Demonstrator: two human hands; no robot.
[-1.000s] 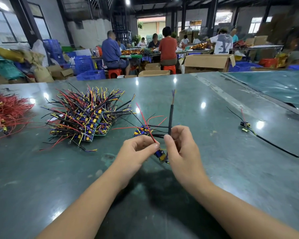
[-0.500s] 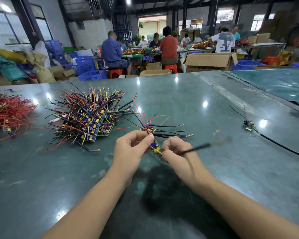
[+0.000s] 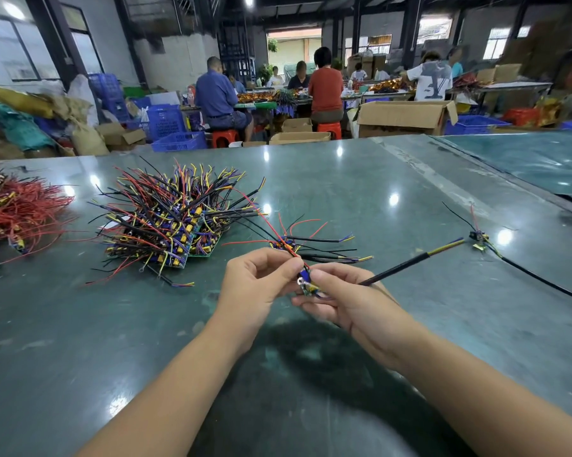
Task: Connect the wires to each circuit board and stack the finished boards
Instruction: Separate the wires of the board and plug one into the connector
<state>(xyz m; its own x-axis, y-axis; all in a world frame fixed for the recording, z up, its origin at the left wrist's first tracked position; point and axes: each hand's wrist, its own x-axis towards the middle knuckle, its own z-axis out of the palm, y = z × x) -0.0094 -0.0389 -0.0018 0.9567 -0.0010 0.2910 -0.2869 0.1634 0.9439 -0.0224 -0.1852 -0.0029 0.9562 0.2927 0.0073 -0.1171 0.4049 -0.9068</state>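
Between the fingers of both hands sits one small board [image 3: 306, 284], blue parts on green laminate. The left hand [image 3: 256, 285] pinches its upper edge by a thin red wire [image 3: 271, 227]; the right hand [image 3: 347, 300] grips its lower side with a stiff black cable [image 3: 409, 263] whose stripped yellow and blue cores point away from the fingers. This board looks mid-wiring. Beyond the left fingers a bristling stack [image 3: 169, 222] of wired boards suggests many are done; a few more boards [image 3: 287, 244] lie just past the fingertips on the glossy green counter [image 3: 80, 324], and a red bundle [image 3: 17, 209] far left may still wait.
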